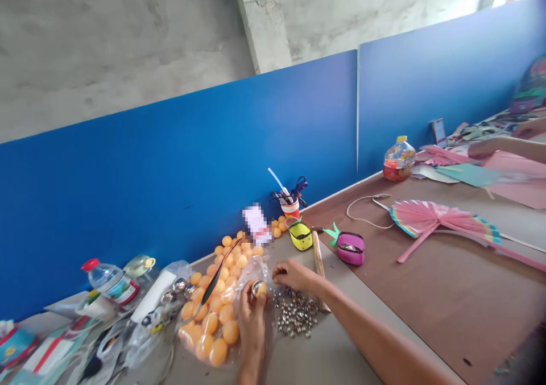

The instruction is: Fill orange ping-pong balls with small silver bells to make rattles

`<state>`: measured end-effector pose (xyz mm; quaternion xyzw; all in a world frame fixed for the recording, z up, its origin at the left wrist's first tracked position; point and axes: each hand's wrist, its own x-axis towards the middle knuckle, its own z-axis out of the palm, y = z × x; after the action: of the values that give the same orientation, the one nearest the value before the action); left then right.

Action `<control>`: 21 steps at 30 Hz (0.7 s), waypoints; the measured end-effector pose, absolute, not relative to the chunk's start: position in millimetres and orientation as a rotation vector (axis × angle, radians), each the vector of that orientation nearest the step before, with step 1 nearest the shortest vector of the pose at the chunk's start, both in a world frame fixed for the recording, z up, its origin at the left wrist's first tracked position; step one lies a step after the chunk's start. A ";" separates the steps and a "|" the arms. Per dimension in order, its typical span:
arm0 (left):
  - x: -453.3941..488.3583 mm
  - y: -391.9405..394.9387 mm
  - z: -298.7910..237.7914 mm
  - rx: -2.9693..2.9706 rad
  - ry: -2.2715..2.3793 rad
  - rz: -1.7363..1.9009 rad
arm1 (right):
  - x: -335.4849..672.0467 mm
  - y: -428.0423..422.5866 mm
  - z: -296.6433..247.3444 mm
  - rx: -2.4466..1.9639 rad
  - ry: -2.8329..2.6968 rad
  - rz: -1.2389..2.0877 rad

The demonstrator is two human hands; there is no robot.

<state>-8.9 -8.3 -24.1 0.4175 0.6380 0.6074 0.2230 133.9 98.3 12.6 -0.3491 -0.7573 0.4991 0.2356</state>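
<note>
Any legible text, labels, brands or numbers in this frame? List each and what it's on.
Nothing can be read.
Water bottle label: too small.
Juice bottle label: blurred.
Paper cup print: too small.
Card by the blue wall: pixelated.
Packets at far left: blurred.
Orange ball in the left hand: no print visible.
</note>
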 end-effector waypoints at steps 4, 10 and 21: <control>-9.6 -6.2 -28.9 1.028 1.699 1.712 | 139.7 95.4 5.5 -1.020 -2.547 0.871; -6.2 -6.6 -25.7 1.032 1.594 1.755 | 133.2 87.7 -4.2 -1.006 -2.722 0.597; -5.5 -5.2 -26.7 1.020 1.559 1.796 | 140.7 94.5 -0.2 -0.917 -2.716 0.719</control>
<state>-5.5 -5.2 -26.7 0.3791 0.5794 0.6676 0.2737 140.7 94.5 -0.2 -0.3088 -0.9151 0.2423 0.0928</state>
